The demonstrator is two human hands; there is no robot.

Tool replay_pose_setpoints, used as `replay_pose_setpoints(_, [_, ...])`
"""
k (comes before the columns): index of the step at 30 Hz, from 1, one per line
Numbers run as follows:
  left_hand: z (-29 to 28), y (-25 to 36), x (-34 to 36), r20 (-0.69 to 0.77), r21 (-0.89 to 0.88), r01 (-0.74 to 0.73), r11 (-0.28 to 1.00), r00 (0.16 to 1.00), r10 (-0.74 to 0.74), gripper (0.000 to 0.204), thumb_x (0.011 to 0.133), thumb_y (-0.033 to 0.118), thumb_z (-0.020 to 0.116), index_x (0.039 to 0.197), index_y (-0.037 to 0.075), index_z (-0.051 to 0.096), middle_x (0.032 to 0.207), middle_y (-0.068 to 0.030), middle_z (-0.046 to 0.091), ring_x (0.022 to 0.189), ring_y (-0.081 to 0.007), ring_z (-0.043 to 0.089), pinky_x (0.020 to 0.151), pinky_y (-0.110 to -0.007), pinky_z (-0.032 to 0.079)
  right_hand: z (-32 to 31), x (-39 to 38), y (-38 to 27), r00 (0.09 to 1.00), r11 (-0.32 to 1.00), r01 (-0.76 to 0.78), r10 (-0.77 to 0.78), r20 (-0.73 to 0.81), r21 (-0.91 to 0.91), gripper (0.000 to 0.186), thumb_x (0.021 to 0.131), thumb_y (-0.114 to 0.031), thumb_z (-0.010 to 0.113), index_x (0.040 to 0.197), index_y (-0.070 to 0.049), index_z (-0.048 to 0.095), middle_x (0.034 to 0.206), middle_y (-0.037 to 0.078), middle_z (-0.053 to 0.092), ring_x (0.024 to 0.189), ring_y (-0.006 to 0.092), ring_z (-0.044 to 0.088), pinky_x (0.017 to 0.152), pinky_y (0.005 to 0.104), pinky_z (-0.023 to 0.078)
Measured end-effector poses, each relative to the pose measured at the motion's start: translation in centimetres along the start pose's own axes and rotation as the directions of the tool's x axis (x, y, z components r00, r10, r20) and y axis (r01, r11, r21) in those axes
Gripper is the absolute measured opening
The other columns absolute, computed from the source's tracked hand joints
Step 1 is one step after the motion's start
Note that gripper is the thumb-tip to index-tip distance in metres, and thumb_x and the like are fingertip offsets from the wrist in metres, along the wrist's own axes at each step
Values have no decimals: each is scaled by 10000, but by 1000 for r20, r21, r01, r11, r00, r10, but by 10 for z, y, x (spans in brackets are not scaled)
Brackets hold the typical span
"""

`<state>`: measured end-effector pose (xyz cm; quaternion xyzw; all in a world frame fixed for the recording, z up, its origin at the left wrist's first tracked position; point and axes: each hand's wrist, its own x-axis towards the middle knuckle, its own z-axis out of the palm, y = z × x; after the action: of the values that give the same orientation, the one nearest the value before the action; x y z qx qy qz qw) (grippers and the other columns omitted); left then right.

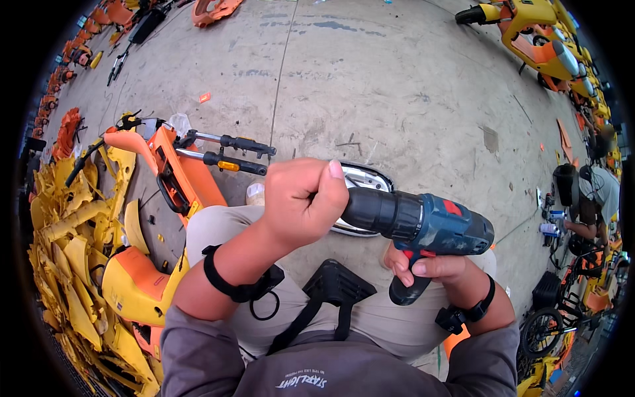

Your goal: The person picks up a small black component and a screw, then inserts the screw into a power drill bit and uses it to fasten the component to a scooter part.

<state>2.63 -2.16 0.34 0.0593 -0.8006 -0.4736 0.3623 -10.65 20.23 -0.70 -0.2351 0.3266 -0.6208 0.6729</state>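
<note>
"Two bare hands, one power drill [460, 231]," I read out from my remote post. "Right hand [440, 266]: grasping the handle [410, 291], fingers wrapped round it, thumb along the near side."

"And the left?" my colleague asked.

"Left hand [301, 198]: clenched, one fist, at the nose of the chuck [374, 210]. I could not tell whether it enclosed a bit; the hand itself hid that."

"Location of the drill?"

"Held up above the trousered legs [390, 324], roughly level, nose to the left, rear to the right. I judged it a matter of support: the right hand bore the weight, the left probably steadied the front."

"Why so near the body?"

"Likely because both hands could meet on it there. Beyond the chuck, one oval part [377, 177], silvery with a black rim, lay partly hidden."

"Surroundings?"

"Left: one orange scooter frame [205, 182], its fork [228, 141] pointing toward the middle; one heap of yellow panels [73, 251], seemingly piled to keep like with like. Upper right: several yellow scooters [529, 40]. Far right: one other person [603, 188] among assorted parts."

"Sundries?"

"Two black wristbands [221, 278], one per forearm, presumably strapped snug against sliding. One black plastic piece [337, 283], on straps, hung over the lap; I could not name its purpose."
</note>
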Motion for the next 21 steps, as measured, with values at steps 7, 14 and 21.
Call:
replay_pose_setpoints(7, [8,-5,-6,-56,-170,262,950,960,-274,433,960,124,583,571,-22,462,468,-58,368,440,-95,314,418,-323,259,0,3,-4,1000,978,29,-30,2,-204,193,874,-129,684,1019,-31,601,872,37,596,738,118,597,665,270,500])
replay_pose_setpoints(14, [11,-1,-3,-106,-182,243,953,958,-265,435,970,123,572,577,-32,468,477,-27,373,471,-64,317,422,-309,257,2,2,-3,999,975,26,-36,-40,-220,182,883,-148,695,986,-34,598,868,34,599,726,114,596,664,265,501])
replay_pose_setpoints(21, [11,-5,-2,-133,-154,235,960,958,-255,434,967,128,579,578,-25,461,475,-29,364,468,-66,314,424,-307,264,3,4,-5,997,982,26,-38,-61,-186,200,869,-146,704,995,-33,595,871,37,599,729,117,599,669,273,506])
